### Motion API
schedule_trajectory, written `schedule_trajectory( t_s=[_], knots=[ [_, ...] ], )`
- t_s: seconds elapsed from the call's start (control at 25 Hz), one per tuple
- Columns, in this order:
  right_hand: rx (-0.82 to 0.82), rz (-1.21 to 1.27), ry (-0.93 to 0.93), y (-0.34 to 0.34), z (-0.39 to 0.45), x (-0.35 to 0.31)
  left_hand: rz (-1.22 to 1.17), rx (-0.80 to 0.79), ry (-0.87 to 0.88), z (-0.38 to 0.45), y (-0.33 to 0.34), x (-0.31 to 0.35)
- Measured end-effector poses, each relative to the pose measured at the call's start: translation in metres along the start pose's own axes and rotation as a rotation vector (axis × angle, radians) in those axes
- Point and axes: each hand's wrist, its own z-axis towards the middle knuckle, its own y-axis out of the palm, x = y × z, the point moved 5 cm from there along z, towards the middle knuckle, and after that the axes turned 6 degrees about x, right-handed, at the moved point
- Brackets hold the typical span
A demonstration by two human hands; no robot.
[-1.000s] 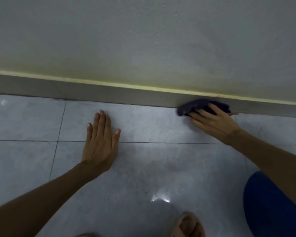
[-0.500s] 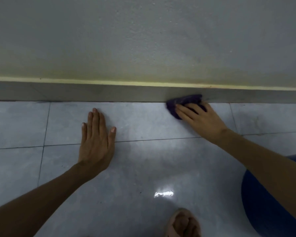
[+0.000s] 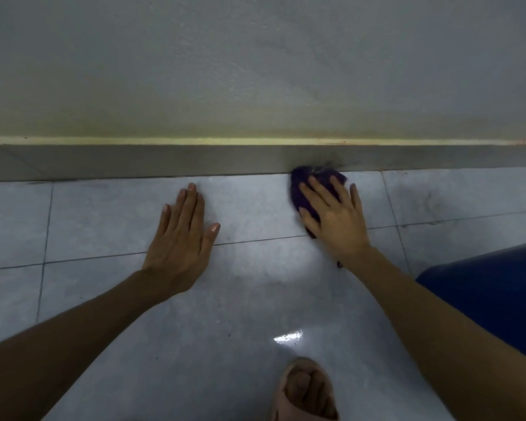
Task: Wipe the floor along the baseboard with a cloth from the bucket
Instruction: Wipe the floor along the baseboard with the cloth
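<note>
A dark purple cloth (image 3: 304,185) lies on the grey tiled floor (image 3: 255,293), its far edge touching the grey baseboard (image 3: 164,161). My right hand (image 3: 334,217) presses flat on top of the cloth and covers most of it, fingers pointing at the wall. My left hand (image 3: 182,238) rests flat on the tiles to the left, fingers together, with nothing in it. No bucket is in view.
A pale wall (image 3: 255,71) rises above the baseboard, with a yellowish strip along its top edge. My knee in blue fabric (image 3: 492,293) is at the right. A foot in a pink sandal (image 3: 307,390) shows at the bottom. The floor is glossy with a light reflection.
My right hand has slid the cloth leftward along the baseboard and turned, so its fingers now point at the wall. My left hand has stayed planted on the tiles.
</note>
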Motion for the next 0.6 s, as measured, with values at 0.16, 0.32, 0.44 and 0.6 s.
schedule_trajectory(
  t_s=[0.16,0.32,0.44,0.6],
  knots=[
    [0.049,0.015,0.143,-0.005,-0.017,-0.041,0.040,-0.012,0.031,-0.005,-0.003,-0.005],
    [0.019,0.055,-0.164,-0.004,-0.011,-0.013,-0.002,-0.020,-0.009,-0.003,-0.004,-0.006],
    [-0.091,-0.023,0.127,-0.008,0.001,0.044,0.020,-0.043,0.008,-0.002,-0.008,-0.008],
    [0.003,-0.071,-0.125,-0.037,0.026,-0.015,0.024,-0.023,-0.005,-0.004,-0.007,-0.004]
  ],
)
